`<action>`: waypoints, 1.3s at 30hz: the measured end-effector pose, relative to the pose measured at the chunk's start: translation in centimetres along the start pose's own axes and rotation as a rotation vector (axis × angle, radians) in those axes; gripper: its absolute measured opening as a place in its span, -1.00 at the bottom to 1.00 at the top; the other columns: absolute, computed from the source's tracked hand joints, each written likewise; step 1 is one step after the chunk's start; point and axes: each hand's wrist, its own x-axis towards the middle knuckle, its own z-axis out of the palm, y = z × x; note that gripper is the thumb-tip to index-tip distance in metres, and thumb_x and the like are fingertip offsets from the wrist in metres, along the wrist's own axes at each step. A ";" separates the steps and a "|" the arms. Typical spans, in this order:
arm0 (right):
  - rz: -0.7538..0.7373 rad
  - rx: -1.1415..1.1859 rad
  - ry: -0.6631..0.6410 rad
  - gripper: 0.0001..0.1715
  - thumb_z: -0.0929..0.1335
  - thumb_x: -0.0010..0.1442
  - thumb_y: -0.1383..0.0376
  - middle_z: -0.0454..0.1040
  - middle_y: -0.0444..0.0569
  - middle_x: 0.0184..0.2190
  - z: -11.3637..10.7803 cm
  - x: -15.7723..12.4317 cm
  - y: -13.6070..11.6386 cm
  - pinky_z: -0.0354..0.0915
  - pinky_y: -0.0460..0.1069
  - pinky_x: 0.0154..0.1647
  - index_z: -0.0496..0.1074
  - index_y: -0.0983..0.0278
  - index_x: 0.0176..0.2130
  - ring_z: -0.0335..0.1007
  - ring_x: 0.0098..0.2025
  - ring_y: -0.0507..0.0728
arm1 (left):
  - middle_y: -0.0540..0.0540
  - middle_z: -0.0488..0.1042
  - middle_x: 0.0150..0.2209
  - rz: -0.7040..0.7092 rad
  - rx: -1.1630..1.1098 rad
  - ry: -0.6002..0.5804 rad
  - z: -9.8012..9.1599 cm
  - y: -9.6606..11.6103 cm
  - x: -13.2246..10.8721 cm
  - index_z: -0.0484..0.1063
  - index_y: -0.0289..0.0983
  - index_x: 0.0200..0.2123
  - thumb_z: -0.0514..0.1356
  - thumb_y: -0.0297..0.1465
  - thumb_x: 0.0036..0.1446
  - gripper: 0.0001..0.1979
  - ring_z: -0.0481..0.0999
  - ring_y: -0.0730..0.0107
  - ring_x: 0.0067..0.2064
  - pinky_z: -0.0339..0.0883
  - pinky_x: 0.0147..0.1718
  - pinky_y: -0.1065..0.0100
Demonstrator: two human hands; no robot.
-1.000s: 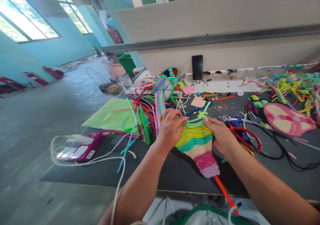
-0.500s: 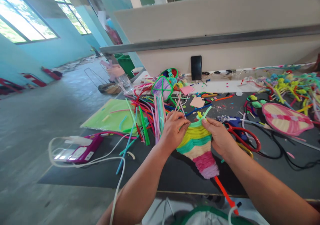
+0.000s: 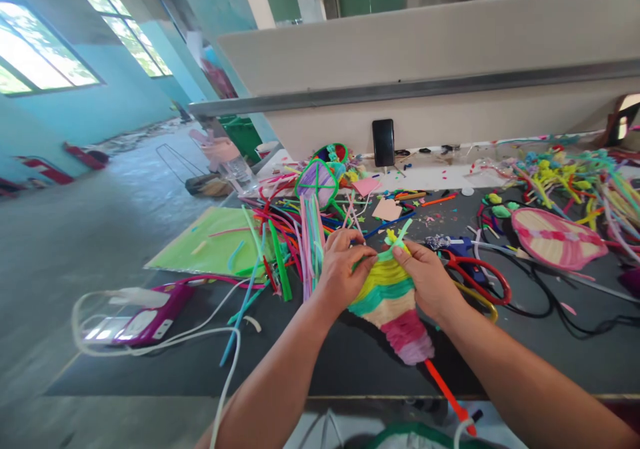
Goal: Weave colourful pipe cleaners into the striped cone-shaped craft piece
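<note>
Both hands hold a striped pipe-cleaner piece [image 3: 395, 296], banded yellow, teal, cream, magenta and lilac, above the dark table. It narrows downward to an orange stem [image 3: 453, 396]. My left hand [image 3: 345, 266] pinches its upper left edge, by the mint-green strip across the top. At the upper right corner, my right hand [image 3: 427, 276] grips with the thumb on the front, beside crossed green and yellow pipe-cleaner ends [image 3: 397, 236]. The right fingers behind the piece are hidden.
Left of my hands lie loose pipe cleaners [image 3: 310, 242], a green sheet [image 3: 200, 242] and a purple power bank [image 3: 155, 316] with a white cable. Red-handled scissors [image 3: 483, 279] and a pink-edged woven piece [image 3: 557, 232] lie right. A phone [image 3: 383, 142] leans at the back.
The camera view has shifted slightly, so the scene sits a little lower and further left. My hands keep their holds on the striped piece at its top edge.
</note>
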 end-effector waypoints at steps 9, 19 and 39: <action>-0.270 -0.564 0.127 -0.60 0.32 0.16 0.01 0.47 -0.07 -0.42 0.0 -0.3 0.1 0.26 -0.04 -0.35 0.50 0.28 -0.31 0.35 -0.34 0.10 | -0.13 0.38 -0.20 0.002 -0.004 -0.028 0.3 0.1 -0.1 0.53 -0.24 -0.35 0.19 -0.35 0.17 -0.86 0.36 0.25 -0.07 0.23 -0.02 0.14; -0.316 -0.565 0.144 -0.64 0.33 0.14 0.03 0.36 -0.11 -0.56 -0.6 0.0 0.1 0.17 -0.06 -0.47 0.45 0.25 -0.46 0.23 -0.45 0.07 | -0.12 0.38 -0.20 -0.001 -0.027 -0.041 0.3 0.3 -0.1 0.53 -0.23 -0.36 0.19 -0.32 0.17 -0.85 0.36 0.26 -0.08 0.24 -0.03 0.16; -0.333 -0.484 -0.025 -0.64 0.32 0.17 0.06 0.24 -0.15 -0.56 -0.1 -0.9 -0.9 0.06 -0.06 -0.45 0.42 0.26 -0.48 0.08 -0.47 0.03 | -0.14 0.48 -0.04 0.371 -0.020 -0.371 -3.3 3.0 5.7 0.50 -0.21 -0.05 0.02 -0.56 0.11 -0.60 0.41 0.25 0.05 0.19 0.10 0.12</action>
